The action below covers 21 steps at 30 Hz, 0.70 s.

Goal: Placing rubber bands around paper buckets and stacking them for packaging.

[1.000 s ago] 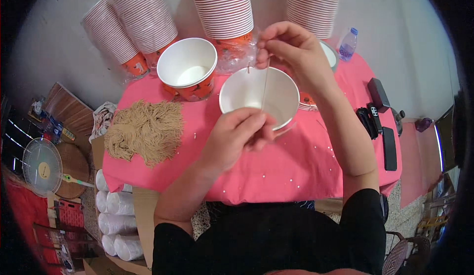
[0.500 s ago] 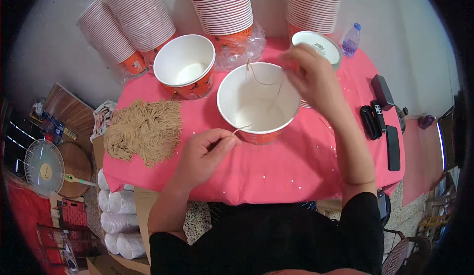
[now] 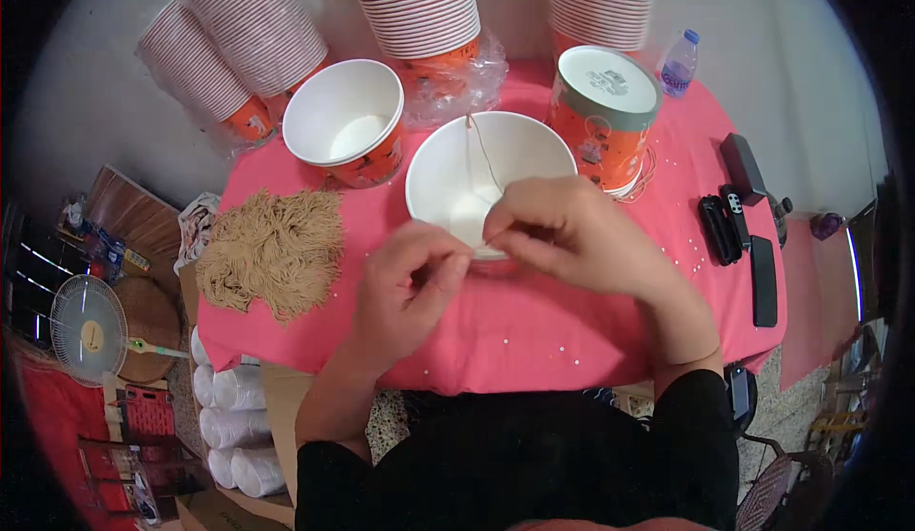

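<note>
A paper bucket (image 3: 434, 173), white inside and orange-red outside, stands upright before me. One thin tan cord (image 3: 484, 150) hangs from its far rim down across the inside, toward the near rim. There my left hand (image 3: 405, 288) is closed in a pinch on the cord, thumb against forefinger. Almost touching it, my right hand (image 3: 581, 245) pinches the cord too, its knuckles over the bucket's right side. The fingers hide the cord's near end and part of the near rim.
Left of the bucket lies a pile of tan cords (image 3: 272, 250), with an open bucket (image 3: 343, 107) behind. An upside-down bucket (image 3: 605, 135) stands at right. Tall bucket stacks (image 3: 410, 2) line the wall. A bottle (image 3: 680, 64) and a phone (image 3: 763, 283) are at the right edge.
My right hand has come down and left from beside the upside-down bucket to meet my left hand at the near rim. The cord now hangs straighter.
</note>
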### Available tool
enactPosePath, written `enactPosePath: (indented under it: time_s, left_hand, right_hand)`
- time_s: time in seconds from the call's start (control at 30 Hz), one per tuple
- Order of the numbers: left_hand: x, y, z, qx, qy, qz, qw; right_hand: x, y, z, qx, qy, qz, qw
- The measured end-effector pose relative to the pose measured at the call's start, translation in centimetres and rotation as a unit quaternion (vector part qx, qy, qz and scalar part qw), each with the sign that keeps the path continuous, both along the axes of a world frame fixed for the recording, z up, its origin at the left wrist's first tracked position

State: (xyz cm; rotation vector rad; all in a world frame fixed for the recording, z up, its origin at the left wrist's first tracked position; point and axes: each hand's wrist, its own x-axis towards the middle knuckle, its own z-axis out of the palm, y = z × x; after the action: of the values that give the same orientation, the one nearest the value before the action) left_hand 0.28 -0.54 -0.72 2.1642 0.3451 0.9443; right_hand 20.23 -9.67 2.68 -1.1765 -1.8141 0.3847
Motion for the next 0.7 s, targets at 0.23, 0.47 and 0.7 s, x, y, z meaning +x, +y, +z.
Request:
enactPosePath:
  time_s: [0.23, 0.47, 0.7]
  left_hand:
    - [0.3, 0.4, -1.1, 0.057, 0.074, 0.046, 0.995]
    - [-0.6, 1.5, -1.8, 0.386, 0.04, 0.01, 0.922]
    - [-1.2, 1.3, -1.2, 0.478, -0.006, 0.003, 0.878]
  right_hand:
    - [3.1, 0.4, -0.2, -0.045, -0.05, -0.007, 0.998]
    - [3.0, -0.3, 0.0, 0.004, -0.154, 0.004, 0.988]
    - [2.5, -1.0, 0.0, -0.034, -0.257, 0.015, 0.966]
